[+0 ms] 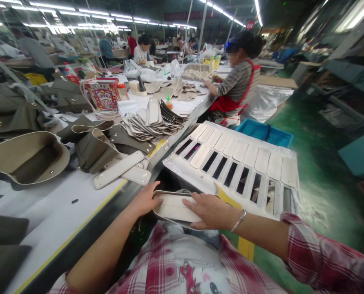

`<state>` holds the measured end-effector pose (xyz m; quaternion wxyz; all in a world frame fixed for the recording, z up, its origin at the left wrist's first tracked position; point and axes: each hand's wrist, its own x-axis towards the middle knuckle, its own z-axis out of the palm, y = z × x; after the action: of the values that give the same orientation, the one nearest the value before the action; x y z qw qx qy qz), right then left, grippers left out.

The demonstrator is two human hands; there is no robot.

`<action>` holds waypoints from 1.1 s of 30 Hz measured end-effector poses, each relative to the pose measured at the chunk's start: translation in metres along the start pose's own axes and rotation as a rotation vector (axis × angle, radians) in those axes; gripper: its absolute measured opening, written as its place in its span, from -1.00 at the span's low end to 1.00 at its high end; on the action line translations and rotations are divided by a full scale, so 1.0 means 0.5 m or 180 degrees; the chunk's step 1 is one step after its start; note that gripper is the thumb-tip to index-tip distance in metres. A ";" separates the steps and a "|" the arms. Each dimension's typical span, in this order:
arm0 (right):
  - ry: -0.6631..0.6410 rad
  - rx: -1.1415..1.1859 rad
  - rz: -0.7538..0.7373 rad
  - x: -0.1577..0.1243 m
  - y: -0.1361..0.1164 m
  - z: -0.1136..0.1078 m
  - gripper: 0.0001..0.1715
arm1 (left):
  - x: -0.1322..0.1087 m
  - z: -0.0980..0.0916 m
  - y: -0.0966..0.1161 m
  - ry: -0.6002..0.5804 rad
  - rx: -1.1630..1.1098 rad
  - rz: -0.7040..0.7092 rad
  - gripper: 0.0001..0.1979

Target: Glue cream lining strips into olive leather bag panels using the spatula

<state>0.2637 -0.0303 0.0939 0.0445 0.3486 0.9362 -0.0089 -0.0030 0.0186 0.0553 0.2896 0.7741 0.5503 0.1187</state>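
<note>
In front of my lap I hold an oval-ended bag piece (172,208) with a dark raised rim and a pale inner base. At its left end, my left hand (145,200) grips the rim, thumb over the inside. My right hand (211,211) is on the right end, fingers lying over the pale base and the palm covering the rim there. Just beyond, on the table edge, lie loose pale strips (120,169) with rounded ends and small holes. To the right, a white slotted rack (197,183) carries a row of pale rounded panels (244,153).
Olive bag bodies (28,159) cover the left of the white table (86,206). Stacked strips (148,122), a glue bottle (168,102) and a patterned red box (102,96) stand farther back. A blue crate (266,132) sits behind the rack, near a seated co-worker (237,81).
</note>
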 end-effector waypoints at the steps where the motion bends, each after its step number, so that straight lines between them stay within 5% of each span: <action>1: -0.0036 0.0018 0.0015 0.006 0.000 0.002 -0.19 | 0.006 -0.008 0.008 -0.0023 0.0246 0.0033 -0.39; 5: -0.0210 0.0122 -0.0074 0.027 0.018 0.010 -0.22 | 0.016 -0.013 0.083 0.0341 0.1170 0.0391 -0.50; 9: -0.0272 0.0419 0.0030 0.024 0.035 0.012 -0.30 | 0.009 0.032 0.167 -0.0545 0.0838 0.1281 -0.80; 14: -0.0348 0.1795 0.0465 -0.001 0.070 -0.024 -0.15 | 0.005 0.069 0.174 -0.1059 0.0723 0.1521 -0.59; 17: -0.0696 0.3172 0.1471 -0.040 0.116 -0.046 -0.19 | 0.004 0.067 0.162 -0.1115 0.0968 0.1474 -0.46; 19: -0.1015 0.3757 0.2050 -0.076 0.141 -0.042 -0.27 | 0.003 0.065 0.167 -0.1140 0.1111 0.1499 -0.33; 22: -0.1443 0.4413 0.2286 -0.126 0.151 -0.011 -0.29 | 0.006 0.069 0.193 -0.1313 0.1336 0.1666 -0.21; 26: -0.1224 0.3911 0.2577 -0.148 0.130 0.028 -0.35 | 0.022 0.081 0.228 -0.1535 0.1721 0.1932 -0.20; 33: -0.0804 0.3176 0.2176 -0.141 0.115 0.037 -0.62 | 0.048 0.083 0.239 -0.1722 0.2102 0.2107 -0.21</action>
<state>0.3559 -0.0334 0.0827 -0.0131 0.6039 0.6420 -0.4722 0.1200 0.0007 0.0880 0.1093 0.9589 0.1908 -0.1793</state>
